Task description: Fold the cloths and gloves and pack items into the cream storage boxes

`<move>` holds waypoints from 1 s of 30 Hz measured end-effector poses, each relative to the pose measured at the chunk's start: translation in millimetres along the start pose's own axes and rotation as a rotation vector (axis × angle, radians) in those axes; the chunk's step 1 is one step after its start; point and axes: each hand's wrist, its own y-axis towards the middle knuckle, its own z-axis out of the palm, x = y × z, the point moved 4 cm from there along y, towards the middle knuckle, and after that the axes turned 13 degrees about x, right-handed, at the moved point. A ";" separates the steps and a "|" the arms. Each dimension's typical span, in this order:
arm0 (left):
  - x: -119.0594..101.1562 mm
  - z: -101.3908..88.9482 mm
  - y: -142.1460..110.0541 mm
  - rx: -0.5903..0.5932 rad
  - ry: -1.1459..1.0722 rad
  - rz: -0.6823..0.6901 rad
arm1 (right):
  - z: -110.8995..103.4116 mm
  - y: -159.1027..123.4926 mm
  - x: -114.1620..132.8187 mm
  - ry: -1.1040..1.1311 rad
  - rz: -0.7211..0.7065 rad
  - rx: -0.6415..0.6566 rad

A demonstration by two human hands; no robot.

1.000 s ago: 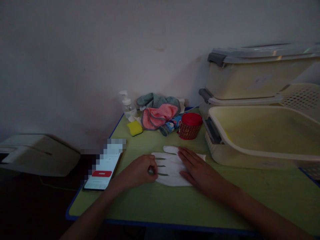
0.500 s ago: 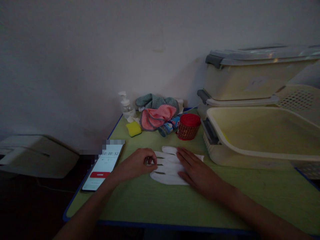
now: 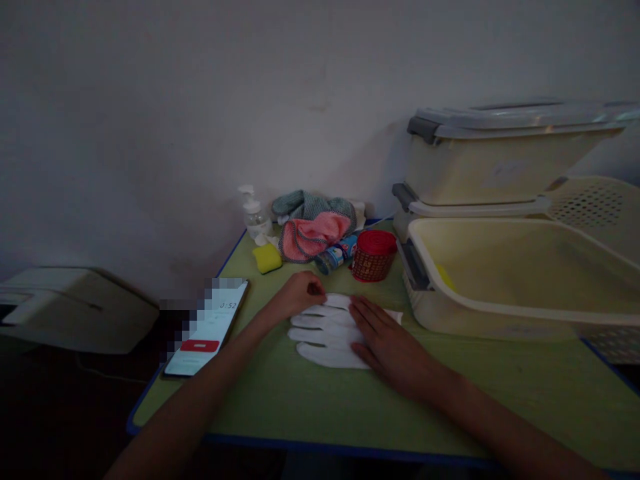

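A white cloth glove point(image 3: 325, 337) lies flat on the green table point(image 3: 280, 407), its fingers pointing left. My left hand point(image 3: 301, 292) is closed in a pinch at the tip of the glove's far finger, which its fingertips partly cover. Stretched out flat, my right hand point(image 3: 395, 343) rests on the palm and cuff side of the glove and hides part of it.
A phone point(image 3: 205, 333) showing a timer lies left. Behind stand a pump bottle point(image 3: 257, 221), a yellow sponge point(image 3: 267, 259), pink cloth point(image 3: 317, 235), grey-green cloth point(image 3: 313, 205), a blue-labelled bottle point(image 3: 336, 255) and a red patterned roll point(image 3: 374, 257). Cream bins point(image 3: 480, 317) stand right.
My left hand has moved away from me, from the glove's middle fingers to its far finger, whose gap has narrowed. More glove fingertips show. My right hand stays on the glove.
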 end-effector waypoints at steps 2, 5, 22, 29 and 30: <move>-0.3 -0.2 -0.1 -0.015 0.001 0.004 | 0.8 0.4 0.3 -0.015 0.011 0.002; -4.2 -1.5 -0.9 -0.035 -0.002 0.017 | 1.0 1.0 1.4 -0.018 0.015 0.013; -16.3 7.3 -2.4 -0.175 0.156 0.009 | 4.2 0.8 1.4 -0.026 0.007 -0.022; -18.9 14.1 -2.0 -0.185 0.295 0.007 | 2.7 2.4 2.4 -0.015 0.018 0.028; -18.8 14.9 -1.4 -0.182 0.308 0.007 | 2.6 2.6 2.7 -0.016 0.017 0.031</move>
